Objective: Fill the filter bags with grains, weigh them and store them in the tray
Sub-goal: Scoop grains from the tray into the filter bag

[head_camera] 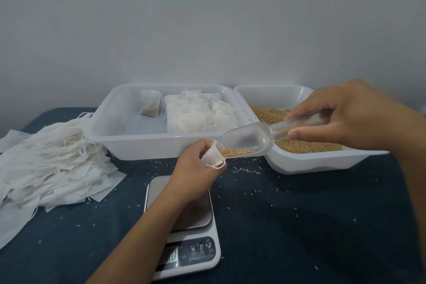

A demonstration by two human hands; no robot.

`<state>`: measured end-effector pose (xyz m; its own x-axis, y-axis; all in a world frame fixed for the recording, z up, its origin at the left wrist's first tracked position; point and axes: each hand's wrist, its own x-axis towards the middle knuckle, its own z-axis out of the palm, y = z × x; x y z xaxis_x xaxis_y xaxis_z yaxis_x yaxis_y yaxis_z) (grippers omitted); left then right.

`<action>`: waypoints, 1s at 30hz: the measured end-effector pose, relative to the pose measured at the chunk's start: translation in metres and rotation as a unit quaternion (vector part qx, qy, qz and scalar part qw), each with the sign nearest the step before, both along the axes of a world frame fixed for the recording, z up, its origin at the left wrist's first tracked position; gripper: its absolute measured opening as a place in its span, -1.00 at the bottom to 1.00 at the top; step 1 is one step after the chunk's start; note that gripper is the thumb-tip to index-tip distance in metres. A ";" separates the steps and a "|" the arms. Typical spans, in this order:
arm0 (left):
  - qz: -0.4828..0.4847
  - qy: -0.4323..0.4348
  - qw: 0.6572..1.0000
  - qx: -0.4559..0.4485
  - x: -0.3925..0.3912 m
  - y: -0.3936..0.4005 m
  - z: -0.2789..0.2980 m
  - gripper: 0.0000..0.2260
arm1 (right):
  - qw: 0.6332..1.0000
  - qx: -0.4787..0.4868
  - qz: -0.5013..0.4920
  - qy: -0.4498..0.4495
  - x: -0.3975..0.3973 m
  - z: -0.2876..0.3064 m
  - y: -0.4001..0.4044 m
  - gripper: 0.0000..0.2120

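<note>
Fingers of my left hand [196,169] are curled around a small white filter bag [213,155] and pinch it so its mouth stays open. My right hand [345,115] grips the handle of a clear plastic scoop [251,139], thumb under and fingers over. The scoop tilts down to the left, and its tip sits right at the mouth of the bag. Some golden grains [238,151] lie in the low end of the scoop.

Under my left wrist sits a white kitchen scale with a shiny metal top [198,217]. My arm hides most of the numbers on it, so I cannot read them.

At the back is a white plastic storage tray [129,138] with filled white bags [200,113] in it. Just beside it, on the right, is a white plastic tray of brown grains [309,159], tipped a little. On the left is a big messy pile of flat empty white bags [50,157]. Little grains are scattered over the dark blue table cloth [299,226].
</note>
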<state>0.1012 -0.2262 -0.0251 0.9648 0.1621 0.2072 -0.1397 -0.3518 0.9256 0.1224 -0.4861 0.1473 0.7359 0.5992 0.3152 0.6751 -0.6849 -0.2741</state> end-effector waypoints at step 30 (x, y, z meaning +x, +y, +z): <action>-0.129 0.128 0.867 -0.465 -0.009 0.011 0.024 -0.78 | 0.940 0.298 -0.036 0.164 0.028 -0.099 0.023 -0.85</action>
<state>0.0921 -0.2148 -0.0006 0.9887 -0.0838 -0.1241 0.1497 0.5745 0.8047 0.1505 -0.4628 0.0480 0.8843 0.3322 0.3282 0.4447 -0.3849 -0.8088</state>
